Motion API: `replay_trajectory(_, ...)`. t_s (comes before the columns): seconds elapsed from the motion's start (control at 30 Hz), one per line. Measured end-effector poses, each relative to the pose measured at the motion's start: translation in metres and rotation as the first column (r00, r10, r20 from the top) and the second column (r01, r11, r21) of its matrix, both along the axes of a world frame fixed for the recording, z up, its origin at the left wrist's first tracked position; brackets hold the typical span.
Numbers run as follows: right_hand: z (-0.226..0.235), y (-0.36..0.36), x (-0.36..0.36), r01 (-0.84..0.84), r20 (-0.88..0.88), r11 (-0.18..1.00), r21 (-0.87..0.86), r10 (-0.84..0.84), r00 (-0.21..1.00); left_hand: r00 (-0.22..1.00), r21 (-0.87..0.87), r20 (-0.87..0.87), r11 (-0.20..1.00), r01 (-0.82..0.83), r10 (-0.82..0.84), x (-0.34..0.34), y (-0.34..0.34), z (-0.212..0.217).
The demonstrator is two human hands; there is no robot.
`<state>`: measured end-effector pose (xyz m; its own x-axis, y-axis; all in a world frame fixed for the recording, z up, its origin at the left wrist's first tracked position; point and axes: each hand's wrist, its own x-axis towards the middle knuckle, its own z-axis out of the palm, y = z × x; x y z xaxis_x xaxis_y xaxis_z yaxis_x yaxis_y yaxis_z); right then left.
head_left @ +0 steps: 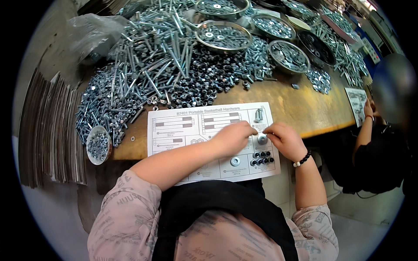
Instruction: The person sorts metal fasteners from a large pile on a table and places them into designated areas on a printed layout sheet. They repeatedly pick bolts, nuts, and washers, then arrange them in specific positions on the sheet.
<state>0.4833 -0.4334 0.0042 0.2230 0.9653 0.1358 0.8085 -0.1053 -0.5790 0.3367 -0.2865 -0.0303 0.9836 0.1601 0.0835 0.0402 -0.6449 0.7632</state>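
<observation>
While both hands meet over the printed card (174,130), I watch from above through the head view. The left hand (235,138) reaches in across the card, its thumb and forefinger drawn to a narrow pinch. Just beside it, the right hand (285,139), wearing a beaded bracelet (302,159) at the wrist, has its fingertips close together too; I cannot tell whether either pinch holds something small. Right below the fingertips, a small pile of washers (262,139) sits on the card, near its right edge. I see short bolts (259,115) in the box above, dark nuts (262,159) in rows below, and one thick washer (235,161) to the left of those nuts. The card lies at the near edge of the wooden table (309,111), beyond which I make out a heap of bolts (148,56). A white bowl (97,162) of nuts is at the left, and a co-worker's hand (369,109) touches another card (357,101) at the right.
</observation>
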Motion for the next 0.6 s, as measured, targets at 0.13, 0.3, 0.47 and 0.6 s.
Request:
replay_trajectory(0.13,0.013,0.059,-0.003,-0.060,0.002,0.997,0.046,0.060,0.998,0.966,0.107,0.019,0.961,-0.257,0.256,-0.031,0.057,0.007)
replay_trajectory(0.3,-0.010,0.146,-0.002,-0.079,0.118,0.996,0.038,0.074,0.990,0.850,0.428,0.120,0.746,-0.511,0.513,-0.103,0.142,0.002)
replay_trajectory(0.47,-0.012,0.231,-0.026,0.037,0.171,0.998,0.059,-0.046,0.984,0.874,0.731,0.191,0.530,-0.431,0.447,-0.139,0.207,0.008)
replay_trajectory(0.6,0.006,0.278,-0.066,0.270,0.170,0.943,-0.195,-0.239,0.956,0.941,0.869,0.223,0.385,-0.311,0.256,-0.139,0.222,0.002)
